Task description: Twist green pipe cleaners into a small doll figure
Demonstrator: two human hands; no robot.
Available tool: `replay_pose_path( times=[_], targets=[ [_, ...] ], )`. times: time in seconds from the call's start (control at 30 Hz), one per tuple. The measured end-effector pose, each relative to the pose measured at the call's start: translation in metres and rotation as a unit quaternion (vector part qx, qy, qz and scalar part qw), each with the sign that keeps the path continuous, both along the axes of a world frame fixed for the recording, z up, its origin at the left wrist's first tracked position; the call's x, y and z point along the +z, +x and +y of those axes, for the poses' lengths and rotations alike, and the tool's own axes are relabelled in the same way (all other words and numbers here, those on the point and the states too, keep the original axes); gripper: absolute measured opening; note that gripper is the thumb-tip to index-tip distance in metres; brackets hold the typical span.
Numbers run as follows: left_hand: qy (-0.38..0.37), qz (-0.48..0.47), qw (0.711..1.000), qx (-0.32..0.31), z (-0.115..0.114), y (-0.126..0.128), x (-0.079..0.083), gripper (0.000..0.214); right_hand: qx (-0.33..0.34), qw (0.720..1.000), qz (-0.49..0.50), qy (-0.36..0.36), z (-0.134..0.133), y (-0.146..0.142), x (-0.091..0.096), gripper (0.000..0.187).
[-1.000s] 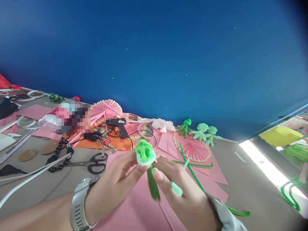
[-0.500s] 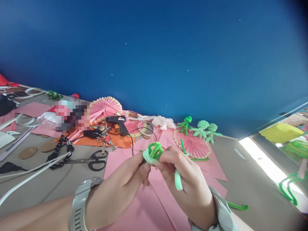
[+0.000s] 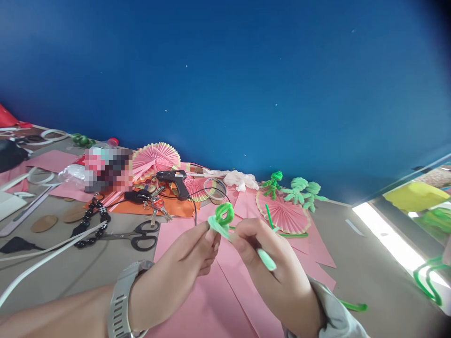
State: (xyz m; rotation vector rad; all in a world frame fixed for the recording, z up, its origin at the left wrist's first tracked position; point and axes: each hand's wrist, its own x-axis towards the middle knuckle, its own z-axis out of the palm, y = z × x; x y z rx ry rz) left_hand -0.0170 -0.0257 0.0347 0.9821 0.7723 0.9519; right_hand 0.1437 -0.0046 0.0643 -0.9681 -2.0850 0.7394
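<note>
Between thumb and fingers, my left hand (image 3: 188,260) pinches a small coil of green pipe cleaner (image 3: 224,214), bright green on top with a pale mint strand around its lower part. My right hand (image 3: 269,263) is closed on that mint pipe cleaner (image 3: 266,259), whose loose end pokes out past the fingers. A short stretch of the strand runs from the coil to my right fingertips. Both hands are raised over pink paper sheets (image 3: 214,300). My left fingers partly cover the underside of the coil.
Behind my hands lie a black glue gun (image 3: 176,180), a tape roll (image 3: 215,188), keys (image 3: 158,205) and pink paper fans (image 3: 284,213). Scissors (image 3: 141,234) and a black bead string (image 3: 86,230) are at left. Finished-looking green pipe-cleaner figures (image 3: 299,188) stand near the blue wall (image 3: 225,84).
My right hand has drawn slightly away from the coil, so more of the mint strand shows between the hands. The coil has turned, showing its bright green loop from the side.
</note>
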Motion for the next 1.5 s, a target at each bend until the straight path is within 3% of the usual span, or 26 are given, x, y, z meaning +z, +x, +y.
replay_pose_path(
  times=[0.17, 0.27, 0.33, 0.5, 0.6, 0.77, 0.97, 1.1, 1.33, 1.5],
  targets=[
    [-0.009, 0.054, 0.998, 0.009, -0.002, 0.002, 0.011, 0.022, -0.032, 0.997, 0.026, -0.071, 0.000, -0.001, 0.000, 0.013],
    [-0.015, 0.026, 1.000, -0.004, 0.001, 0.003, 0.011, 0.026, -0.053, 0.995, 0.021, -0.086, 0.003, -0.002, -0.004, 0.011],
    [-0.013, 0.006, 1.000, -0.014, 0.002, 0.004, 0.009, 0.028, -0.064, 0.996, 0.019, -0.053, 0.004, -0.001, -0.006, 0.010],
    [0.011, 0.008, 0.999, -0.033, 0.000, 0.004, 0.008, 0.029, -0.026, 0.988, -0.029, 0.150, 0.005, 0.005, -0.011, 0.025],
    [0.002, -0.001, 0.999, -0.044, -0.002, 0.003, 0.010, 0.028, -0.007, 0.986, -0.049, 0.157, 0.006, 0.006, -0.011, 0.021],
    [-0.007, -0.052, 0.994, -0.093, -0.002, 0.000, 0.009, 0.031, 0.044, 0.992, -0.023, 0.118, 0.012, 0.010, -0.004, 0.012],
    [0.000, -0.114, 0.982, -0.151, -0.002, -0.005, 0.010, 0.029, 0.140, 0.990, 0.026, -0.016, 0.022, 0.018, 0.006, 0.004],
    [0.013, -0.062, 0.980, -0.191, -0.004, -0.007, 0.017, 0.030, 0.206, 0.976, 0.036, -0.064, 0.025, 0.022, 0.011, 0.014],
    [-0.007, 0.021, 0.955, -0.296, -0.004, -0.018, 0.036, 0.032, 0.289, 0.954, 0.027, -0.073, 0.024, 0.028, 0.025, 0.013],
    [0.102, 0.134, 0.929, -0.330, -0.001, -0.022, 0.042, 0.033, 0.344, 0.923, 0.004, -0.172, 0.023, 0.029, 0.025, 0.010]
  ],
)
